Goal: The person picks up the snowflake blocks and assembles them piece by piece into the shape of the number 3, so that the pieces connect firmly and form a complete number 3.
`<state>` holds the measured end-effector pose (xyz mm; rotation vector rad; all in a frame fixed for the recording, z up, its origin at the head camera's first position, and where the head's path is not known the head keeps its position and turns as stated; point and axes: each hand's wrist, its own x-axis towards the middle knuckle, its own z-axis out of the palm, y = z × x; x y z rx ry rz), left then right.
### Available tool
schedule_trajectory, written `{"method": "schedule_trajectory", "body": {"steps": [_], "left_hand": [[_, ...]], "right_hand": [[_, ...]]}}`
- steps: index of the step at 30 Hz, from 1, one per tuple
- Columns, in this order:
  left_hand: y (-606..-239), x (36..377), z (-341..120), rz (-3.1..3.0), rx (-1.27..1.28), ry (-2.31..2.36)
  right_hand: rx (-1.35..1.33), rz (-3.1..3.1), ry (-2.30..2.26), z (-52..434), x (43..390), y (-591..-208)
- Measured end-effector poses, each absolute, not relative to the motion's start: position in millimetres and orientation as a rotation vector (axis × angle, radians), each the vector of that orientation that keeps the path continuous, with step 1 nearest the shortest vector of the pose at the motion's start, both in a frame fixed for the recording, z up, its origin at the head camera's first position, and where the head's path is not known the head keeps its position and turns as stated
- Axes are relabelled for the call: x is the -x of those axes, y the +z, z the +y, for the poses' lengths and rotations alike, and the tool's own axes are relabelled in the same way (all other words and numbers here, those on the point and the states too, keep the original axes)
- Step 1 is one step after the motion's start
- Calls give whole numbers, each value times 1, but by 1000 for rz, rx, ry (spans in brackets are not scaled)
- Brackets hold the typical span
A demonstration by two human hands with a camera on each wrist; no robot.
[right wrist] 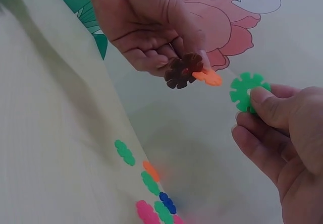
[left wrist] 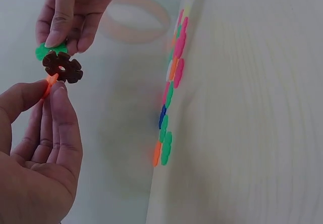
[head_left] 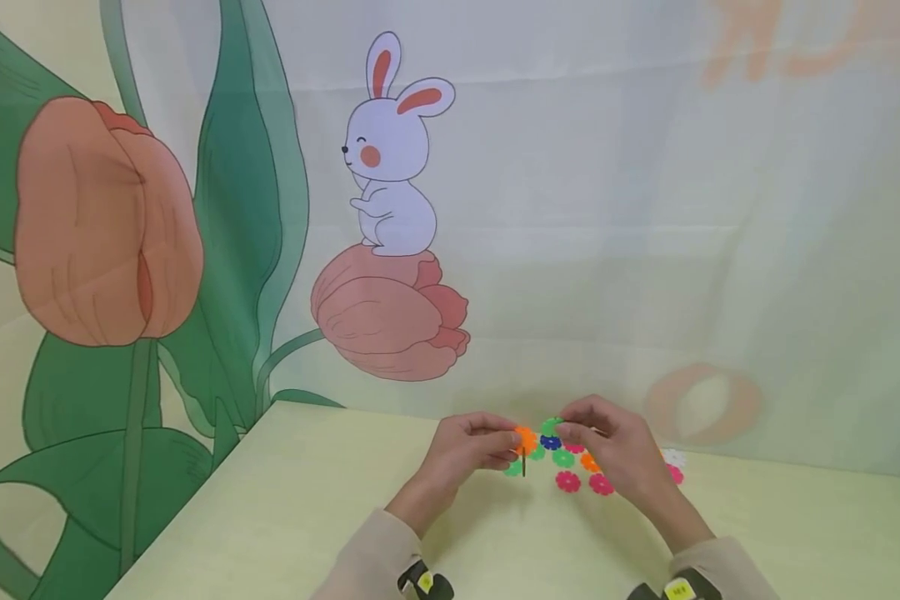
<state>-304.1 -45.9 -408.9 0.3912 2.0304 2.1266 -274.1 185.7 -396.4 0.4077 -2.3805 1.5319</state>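
Observation:
Between thumb and fingers my left hand (head_left: 468, 446) pinches an orange snowflake disc (head_left: 526, 439). A dark brown snowflake disc (right wrist: 183, 71) is slotted into the orange one at an angle, and it shows edge-on in the head view. Opposite it, my right hand (head_left: 621, 446) pinches a green snowflake disc (right wrist: 245, 90) by its edge, notched rim facing the left hand. In the right wrist view a gap separates the green disc from the joined pair. Both hands are raised above the table, near its back edge.
Loose snowflake discs lie along the table's back edge: blue (head_left: 551, 442), green (head_left: 563, 457), orange (head_left: 589, 462), and pink (head_left: 567, 482) among them. A white disc (head_left: 675, 457) lies right of the right hand. Behind the pale table (head_left: 285, 500) hangs a printed backdrop (head_left: 570, 208).

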Motion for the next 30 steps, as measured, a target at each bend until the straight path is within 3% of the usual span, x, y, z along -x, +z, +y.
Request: {"method": "schedule_trajectory", "body": {"steps": [30], "left_hand": [[-401, 297, -41, 1979, -422, 2107]], "right_hand": [[-526, -2311, 1494, 191, 270, -393]]}}
